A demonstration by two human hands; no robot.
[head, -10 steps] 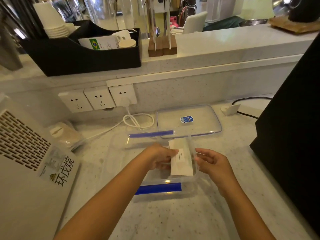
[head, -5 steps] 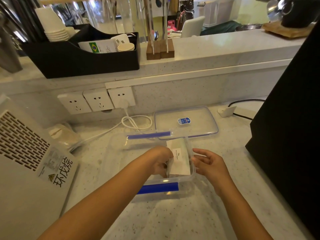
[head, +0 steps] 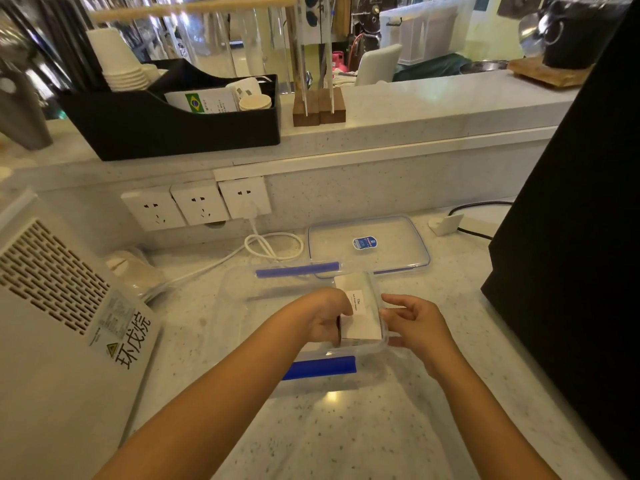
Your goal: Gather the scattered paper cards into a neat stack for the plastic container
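Observation:
A clear plastic container (head: 263,289) with blue clip flaps sits on the speckled counter in front of me. A stack of white paper cards (head: 360,315) stands on edge inside its right end, leaning against the right wall. My left hand (head: 327,315) is inside the container with its fingers closed on the left side of the stack. My right hand (head: 414,320) is just outside the right wall, fingers curled and apart, touching the container's rim near the cards. The container's clear lid (head: 369,245) lies flat behind it.
A white vented appliance (head: 59,317) fills the left. A tall black machine (head: 571,237) stands at the right. Wall sockets (head: 197,202) with a looped white cable (head: 273,245) are behind the container. A black organiser (head: 166,123) with cups sits on the raised ledge.
The card stack has gone lower into the container's right end. My left hand followed it down, and my right hand drew in against the container's right wall.

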